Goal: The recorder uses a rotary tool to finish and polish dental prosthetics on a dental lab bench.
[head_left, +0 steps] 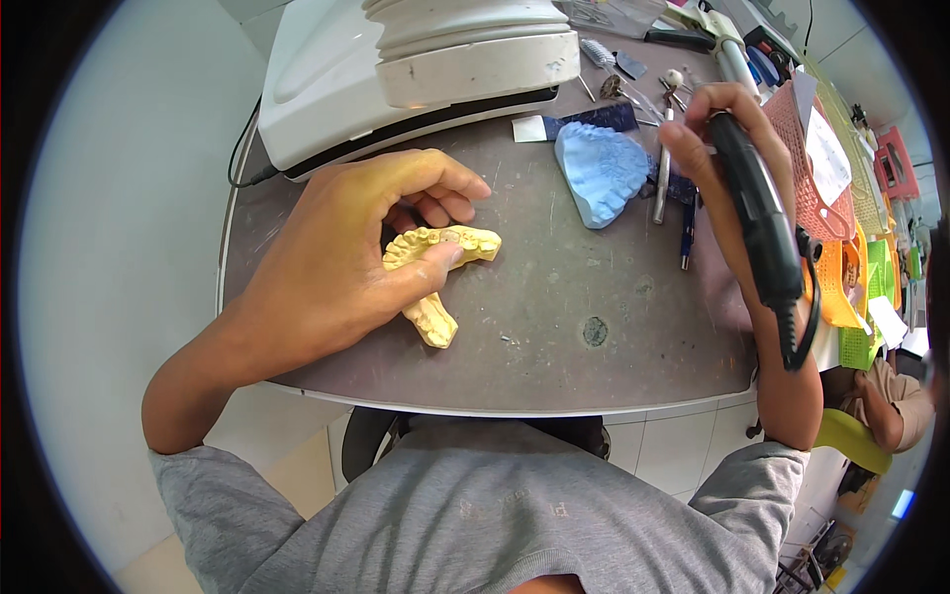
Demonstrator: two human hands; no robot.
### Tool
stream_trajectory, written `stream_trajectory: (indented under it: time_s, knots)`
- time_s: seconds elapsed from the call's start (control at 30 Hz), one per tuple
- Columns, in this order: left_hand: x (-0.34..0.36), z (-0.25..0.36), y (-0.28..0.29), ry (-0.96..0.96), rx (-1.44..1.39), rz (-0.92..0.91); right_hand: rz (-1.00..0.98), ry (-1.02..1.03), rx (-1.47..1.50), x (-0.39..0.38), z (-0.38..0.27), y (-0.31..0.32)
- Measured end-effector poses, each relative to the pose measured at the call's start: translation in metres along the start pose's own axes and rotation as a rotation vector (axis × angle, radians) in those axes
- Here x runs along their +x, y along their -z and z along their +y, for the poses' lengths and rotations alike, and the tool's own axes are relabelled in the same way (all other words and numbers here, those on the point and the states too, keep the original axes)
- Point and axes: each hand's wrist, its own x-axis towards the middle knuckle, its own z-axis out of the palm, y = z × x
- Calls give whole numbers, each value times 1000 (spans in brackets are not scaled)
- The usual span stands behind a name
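A yellow horseshoe-shaped dental cast (pixel 431 319) with teeth along its rim is at the left middle of the bench. My left hand (pixel 341 243) curls round it, thumb across the arch and fingers behind; whether the cast touches the bench I cannot tell. At the right, my right hand (pixel 742 124) is raised and closed on a black corded handpiece (pixel 757 213). The handpiece slants down along my forearm with its cable end toward me; its working tip is not clear to see. A blue dental cast (pixel 599 168) lies between my hands, farther back.
A white machine (pixel 327 79) with a ribbed hood fills the back left. Small tools, a brush (pixel 597 51) and a blue pen (pixel 686 238) lie back right. Beyond stand a pink basket (pixel 807 163) and an orange basket (pixel 831 287). Another person (pixel 891 401) sits far right.
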Motion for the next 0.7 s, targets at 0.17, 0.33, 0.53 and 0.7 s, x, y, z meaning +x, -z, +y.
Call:
stream_trajectory:
  time_s: [0.17,0.33,0.53,0.7]
  knots:
    - [15,-1,-7,-32,-13,-19,25,-65,281,-7,-16,-4]
    - [29,-7,-11,-57,-119,37,-251,-281,373,-5,-43,-13]
    - [22,-20,-20,-46,-170,108,-133,258,27,-8,-21,-38]
    - [28,-24,-22,10,-258,71,-114,487,-212,2,-12,-45]
